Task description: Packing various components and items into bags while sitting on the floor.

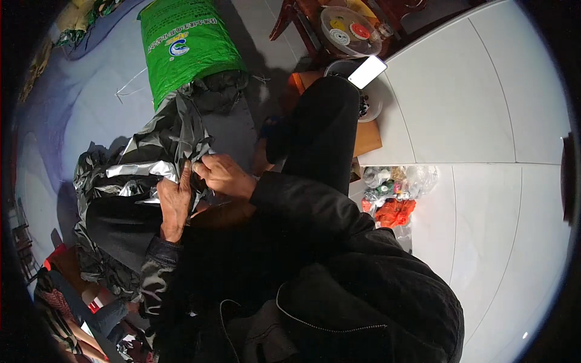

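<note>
Runs as one slanting line of pale characters across the green sack (203, 63), rising toward the right. Seems to stand upside down in this view. Has just below it a round blue-and-white emblem (179, 48), with small reddish lettering at its upper edge. Shows fainter print near the top of the same sack, too blurred to make out. Is too small to tell on the discs (359, 31) in the clear tub (327, 19), and likewise on the packets in the plastic bag (427, 181).
</note>
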Demonstrator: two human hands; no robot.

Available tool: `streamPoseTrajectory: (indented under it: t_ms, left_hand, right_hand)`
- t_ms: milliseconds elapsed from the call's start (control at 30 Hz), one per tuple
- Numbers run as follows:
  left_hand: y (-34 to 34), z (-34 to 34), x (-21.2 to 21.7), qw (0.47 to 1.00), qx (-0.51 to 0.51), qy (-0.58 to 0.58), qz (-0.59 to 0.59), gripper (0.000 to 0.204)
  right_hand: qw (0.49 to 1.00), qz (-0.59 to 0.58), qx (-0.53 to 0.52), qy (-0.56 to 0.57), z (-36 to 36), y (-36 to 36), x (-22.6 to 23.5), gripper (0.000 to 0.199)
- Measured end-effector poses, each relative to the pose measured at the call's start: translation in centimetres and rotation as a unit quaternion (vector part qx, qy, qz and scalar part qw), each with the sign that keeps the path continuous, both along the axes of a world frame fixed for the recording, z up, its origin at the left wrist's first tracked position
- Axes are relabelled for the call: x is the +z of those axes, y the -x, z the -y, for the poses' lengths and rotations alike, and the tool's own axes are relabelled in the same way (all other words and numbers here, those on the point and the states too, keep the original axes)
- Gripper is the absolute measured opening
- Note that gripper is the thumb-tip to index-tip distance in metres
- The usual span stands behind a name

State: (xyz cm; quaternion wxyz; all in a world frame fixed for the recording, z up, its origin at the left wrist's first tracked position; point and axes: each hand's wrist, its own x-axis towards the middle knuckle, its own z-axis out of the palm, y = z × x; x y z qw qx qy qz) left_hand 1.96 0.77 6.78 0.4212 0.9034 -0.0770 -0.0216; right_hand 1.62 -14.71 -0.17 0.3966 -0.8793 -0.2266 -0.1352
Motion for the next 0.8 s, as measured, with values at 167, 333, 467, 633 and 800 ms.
streamPoseTrajectory:
  t_ms: [167,333,467,633,800]
  left_hand:
    - [-0.1,0.1,-0.2,0.999,0.010,0.016,0.031,0.030]
    - [0.0,0.1,-0.4,1.000,-0.001,0.009,0.029,0.038]
    - [0.0,-0.2,-0.9,0.999,-0.008,-0.020,0.039,0.037]
    - [0.1,0.0,-1.0,0.997,-0.011,-0.028,0.068,0.032]
    - [0.1,-0.3,-1.0,0.998,-0.020,-0.054,0.036,0.036]
  right_hand:
    - [0.971,-0.200,0.012,-0.132,0.4,0.0,2.7,0.015]
    - [0.914,-0.319,0.002,-0.252,0.2,0.2,3.4,0.036]
    - [0.886,-0.416,-0.014,-0.206,0.2,0.2,5.0,0.021]
    - [0.871,-0.443,-0.022,-0.211,-0.2,0.3,4.1,0.020]
    - [0.845,-0.411,-0.042,-0.338,-1.0,0.9,2.7,0.037]
